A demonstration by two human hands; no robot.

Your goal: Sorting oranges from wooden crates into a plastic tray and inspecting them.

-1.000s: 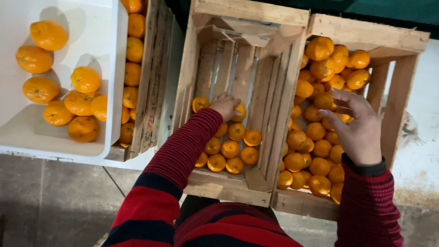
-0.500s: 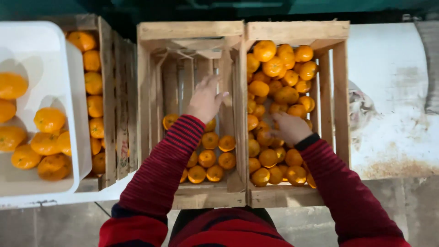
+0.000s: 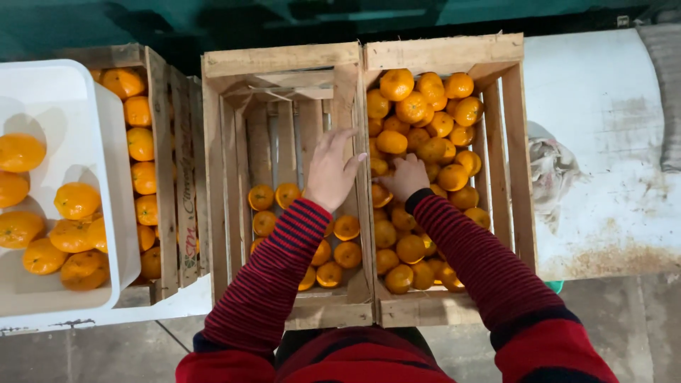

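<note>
Largest in view is the white surface (image 3: 603,106), stained and rusty at its near edge, on which the wooden crates stand side by side. At the far left sits a white plastic tub (image 3: 106,177) with a handful of larger oranges (image 3: 74,201) in it, partly covering a left wooden crate (image 3: 167,177) that shows a column of oranges along its open side.

The middle crate (image 3: 284,64) is mostly bare slats; only a small cluster of mandarins (image 3: 340,245) lies at its near end. The right crate (image 3: 443,53) is filled with mandarins from its far end to its near end, piled more than one deep in places. Judged from how the fruit lies, the work between these two crates is at an early stage: the middle crate holds little and has much room left, while the right crate is close to full.

The person's left hand (image 3: 330,170) hovers over the middle crate, fingers spread loosely and holding nothing that can be seen. The right hand (image 3: 404,177) rests down among the right crate's mandarins (image 3: 425,142) near the shared wall, fingers curled into the fruit; whether it has closed on one cannot be told. Both sleeves are red with dark stripes.
</note>
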